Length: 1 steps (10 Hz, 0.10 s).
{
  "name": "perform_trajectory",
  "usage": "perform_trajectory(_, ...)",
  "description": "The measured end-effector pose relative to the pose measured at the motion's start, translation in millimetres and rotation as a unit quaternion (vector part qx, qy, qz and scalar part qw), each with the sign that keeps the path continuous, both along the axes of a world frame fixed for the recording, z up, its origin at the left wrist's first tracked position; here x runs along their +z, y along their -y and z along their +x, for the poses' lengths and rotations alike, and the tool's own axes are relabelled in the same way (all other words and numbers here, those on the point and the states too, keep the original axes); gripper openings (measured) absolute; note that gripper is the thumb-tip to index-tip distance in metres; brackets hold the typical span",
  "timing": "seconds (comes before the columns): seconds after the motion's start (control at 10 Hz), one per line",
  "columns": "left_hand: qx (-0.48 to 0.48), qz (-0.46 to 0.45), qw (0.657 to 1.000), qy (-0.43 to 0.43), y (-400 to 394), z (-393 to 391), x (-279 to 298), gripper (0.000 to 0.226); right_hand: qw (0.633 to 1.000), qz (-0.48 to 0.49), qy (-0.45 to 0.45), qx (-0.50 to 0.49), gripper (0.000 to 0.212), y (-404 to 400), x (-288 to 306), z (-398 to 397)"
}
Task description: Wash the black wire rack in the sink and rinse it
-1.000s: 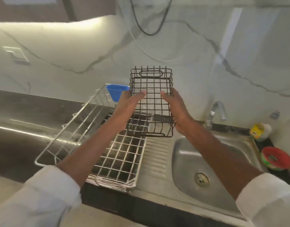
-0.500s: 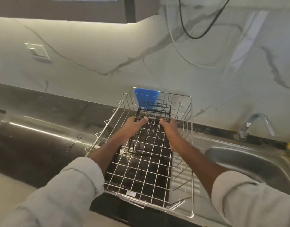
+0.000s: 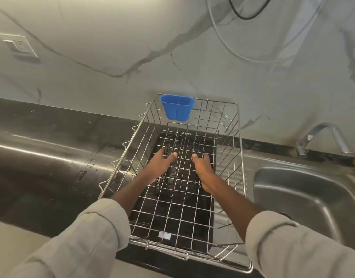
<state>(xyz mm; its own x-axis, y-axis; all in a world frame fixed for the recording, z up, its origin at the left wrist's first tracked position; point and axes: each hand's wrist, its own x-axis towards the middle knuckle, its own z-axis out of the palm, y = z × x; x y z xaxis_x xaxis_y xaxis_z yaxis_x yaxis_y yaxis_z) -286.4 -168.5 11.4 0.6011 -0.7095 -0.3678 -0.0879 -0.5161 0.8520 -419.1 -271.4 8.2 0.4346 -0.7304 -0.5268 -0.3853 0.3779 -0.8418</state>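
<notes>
Black wire rack [image 3: 182,167] lying low inside silver dish drainer [image 3: 240,149], over the drainer's dark floor, well left of steel sink [image 3: 305,197]. Left hand [image 3: 161,165] gripping the rack's left side, fingers curled round the wires, thumb stretched along the top. Right hand [image 3: 202,169] clamped on the rack's right side, thumb on top, remaining fingers hidden beneath the hand. Both grips closed on the rack. Pale rolled sleeves visible at both forearms. Blue plastic cup [image 3: 177,106] hooked on the drainer's far rim, beyond the rack and apart from it. Drainer resting on dark table [image 3: 42,157], wet with scattered droplets near its left edge. Chrome tap [image 3: 323,137] standing behind the sink at right. White marble wall behind, bearing a switch plate [image 3: 18,46] at upper left.
</notes>
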Motion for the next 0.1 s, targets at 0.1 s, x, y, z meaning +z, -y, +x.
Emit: perform_trajectory(0.1, 0.013, 0.017, 1.0, 0.022, 0.4, -3.0, -0.7, 0.088, 0.998, -0.046, -0.038, -0.005, 0.074, 2.5, 1.9, 2.5)
